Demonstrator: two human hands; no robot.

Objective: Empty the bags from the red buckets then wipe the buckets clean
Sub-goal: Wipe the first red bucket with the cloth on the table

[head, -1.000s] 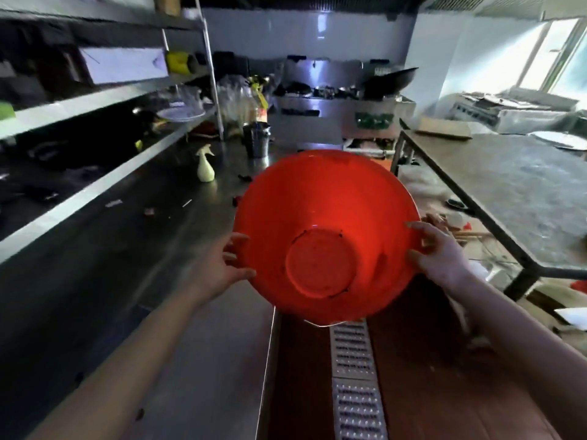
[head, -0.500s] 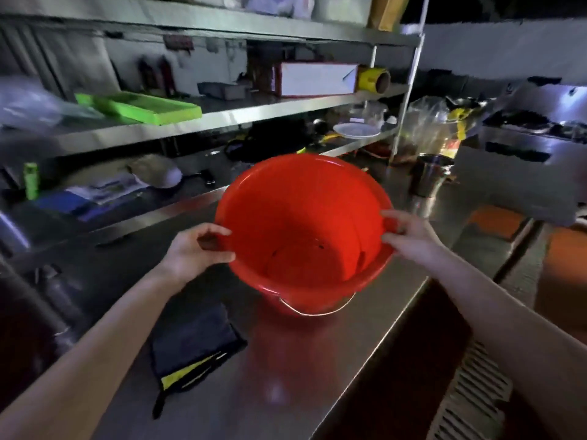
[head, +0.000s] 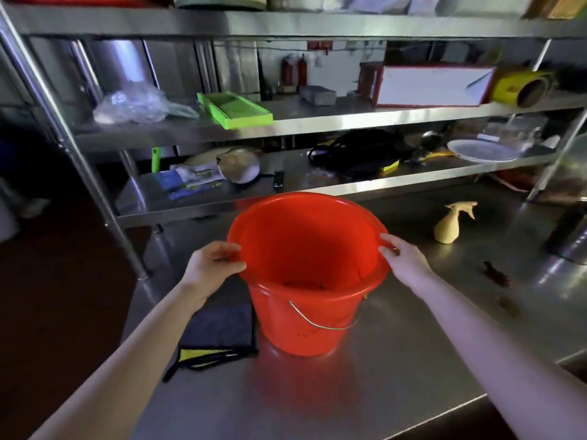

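Bucket update: the red one sat upright, mouth up, on the steel counter, pretty much dead centre in front of the person. Both hands were on it. The left hand had its fingers and thumb curled round the rim on the left side, and the right hand gripped the rim on the opposite side the same way. The wire handle hung down against the near wall of the bucket. A few dark specks showed down at the bottom inside.

Just beside the bucket on its left lay a folded dark cloth with a yellow edge, partly under the left forearm. Off to the right, well apart, a yellowish spray bottle lay tipped on the counter. Behind it all stood steel shelving with a green tray on the upper shelf and a white plate lower down.
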